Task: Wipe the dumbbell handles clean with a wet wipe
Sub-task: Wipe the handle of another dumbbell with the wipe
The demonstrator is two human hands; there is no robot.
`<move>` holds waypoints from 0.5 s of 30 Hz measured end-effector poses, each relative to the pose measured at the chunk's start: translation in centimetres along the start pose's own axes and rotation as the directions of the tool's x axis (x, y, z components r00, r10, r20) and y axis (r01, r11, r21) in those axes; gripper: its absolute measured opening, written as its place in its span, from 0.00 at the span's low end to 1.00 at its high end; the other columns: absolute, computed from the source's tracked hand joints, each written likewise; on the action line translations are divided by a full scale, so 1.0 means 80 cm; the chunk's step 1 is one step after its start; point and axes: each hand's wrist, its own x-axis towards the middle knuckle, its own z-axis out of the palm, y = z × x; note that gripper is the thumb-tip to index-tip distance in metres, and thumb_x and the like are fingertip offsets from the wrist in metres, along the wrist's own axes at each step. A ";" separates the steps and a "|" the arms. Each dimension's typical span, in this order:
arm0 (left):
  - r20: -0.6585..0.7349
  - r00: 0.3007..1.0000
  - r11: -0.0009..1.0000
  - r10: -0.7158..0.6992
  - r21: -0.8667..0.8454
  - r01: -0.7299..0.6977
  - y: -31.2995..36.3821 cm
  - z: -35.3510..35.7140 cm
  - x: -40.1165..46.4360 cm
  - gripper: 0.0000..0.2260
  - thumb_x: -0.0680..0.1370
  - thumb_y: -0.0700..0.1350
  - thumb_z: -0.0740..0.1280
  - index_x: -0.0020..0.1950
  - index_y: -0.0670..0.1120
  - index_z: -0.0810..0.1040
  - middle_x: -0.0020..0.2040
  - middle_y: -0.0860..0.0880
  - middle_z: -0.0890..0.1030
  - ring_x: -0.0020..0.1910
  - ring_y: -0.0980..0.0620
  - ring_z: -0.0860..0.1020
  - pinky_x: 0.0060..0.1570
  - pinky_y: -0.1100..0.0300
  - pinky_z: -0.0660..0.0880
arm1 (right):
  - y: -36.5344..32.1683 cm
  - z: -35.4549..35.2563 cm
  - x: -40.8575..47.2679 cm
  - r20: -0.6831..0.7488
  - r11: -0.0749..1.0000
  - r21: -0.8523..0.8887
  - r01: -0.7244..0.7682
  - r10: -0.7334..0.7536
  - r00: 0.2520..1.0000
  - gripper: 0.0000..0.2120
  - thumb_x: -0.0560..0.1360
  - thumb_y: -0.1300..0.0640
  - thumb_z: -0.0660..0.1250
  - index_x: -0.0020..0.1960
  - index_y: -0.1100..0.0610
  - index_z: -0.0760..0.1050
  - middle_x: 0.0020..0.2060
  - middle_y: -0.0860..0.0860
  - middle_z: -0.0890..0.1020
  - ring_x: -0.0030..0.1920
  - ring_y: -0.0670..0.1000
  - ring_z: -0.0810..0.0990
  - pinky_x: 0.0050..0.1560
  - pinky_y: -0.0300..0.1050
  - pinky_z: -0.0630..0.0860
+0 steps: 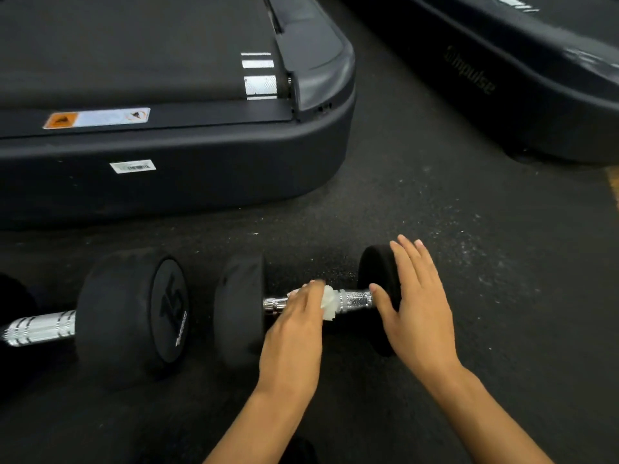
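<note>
Left hand: your left hand (294, 316) presses a white wet wipe (329, 302) onto the chrome handle (355, 299), fingers curled over it.
Right hand: your right hand (415, 303) rests flat, fingers straight, on the right weight head.
Dumbbell: the dumbbell (239, 309) lies on the floor (469, 262), lower centre of frame.
Neighbours: a second dumbbell (134, 313) lower left; treadmill (167, 162) above.

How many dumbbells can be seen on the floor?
2. One dumbbell lies under both hands; a second dumbbell lies left of it, partly cut by the picture's edge. Others may lie outside the view.
</note>
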 end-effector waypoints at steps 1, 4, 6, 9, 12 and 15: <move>-0.018 1.000 1.000 0.000 -0.018 0.000 -0.002 0.005 -0.001 0.24 0.62 0.33 0.77 0.57 0.41 0.78 0.53 0.44 0.82 0.50 0.49 0.82 0.47 0.59 0.78 | 0.001 0.001 -0.001 -0.005 1.000 -0.012 0.003 -0.003 1.000 0.28 0.75 0.56 0.67 0.72 0.58 0.62 0.72 0.50 0.64 0.74 0.48 0.53 0.71 0.44 0.53; -0.116 0.993 0.998 0.028 -0.049 -0.034 -0.006 0.020 0.000 0.15 0.69 0.35 0.65 0.54 0.39 0.81 0.53 0.43 0.82 0.54 0.47 0.80 0.61 0.57 0.68 | 0.005 0.004 -0.005 -0.035 0.999 -0.018 0.029 -0.029 0.999 0.26 0.74 0.58 0.68 0.70 0.59 0.66 0.69 0.51 0.69 0.72 0.50 0.58 0.70 0.47 0.58; -0.137 0.988 0.992 0.069 -0.093 -0.082 -0.006 0.023 0.005 0.15 0.71 0.38 0.59 0.52 0.38 0.82 0.52 0.43 0.83 0.52 0.48 0.81 0.64 0.57 0.64 | 0.006 0.003 -0.006 -0.048 0.999 -0.015 0.040 -0.040 0.998 0.26 0.73 0.59 0.69 0.69 0.60 0.67 0.68 0.52 0.70 0.72 0.50 0.60 0.69 0.50 0.61; -0.159 0.962 0.967 0.221 -0.096 -0.237 -0.013 0.023 0.006 0.15 0.72 0.38 0.59 0.52 0.38 0.82 0.53 0.43 0.82 0.53 0.49 0.81 0.66 0.59 0.62 | 0.005 0.004 -0.005 -0.060 0.999 -0.026 0.048 -0.049 0.997 0.25 0.73 0.60 0.69 0.68 0.61 0.68 0.67 0.53 0.71 0.71 0.51 0.61 0.68 0.51 0.62; -0.214 0.921 0.932 0.325 -0.095 -0.351 -0.021 0.031 -0.001 0.13 0.75 0.37 0.61 0.53 0.37 0.81 0.55 0.43 0.81 0.56 0.49 0.78 0.65 0.58 0.67 | 0.005 0.004 -0.005 -0.068 0.999 -0.022 0.047 -0.048 0.997 0.25 0.73 0.61 0.69 0.68 0.61 0.68 0.67 0.53 0.71 0.71 0.52 0.62 0.68 0.52 0.64; -0.237 0.891 0.903 0.387 -0.101 -0.418 -0.022 0.037 0.000 0.12 0.76 0.37 0.61 0.54 0.38 0.81 0.56 0.43 0.80 0.58 0.49 0.78 0.61 0.56 0.72 | 0.006 0.005 -0.007 -0.075 0.998 -0.022 0.051 -0.052 0.996 0.25 0.72 0.61 0.70 0.68 0.61 0.69 0.67 0.53 0.72 0.70 0.52 0.62 0.67 0.54 0.66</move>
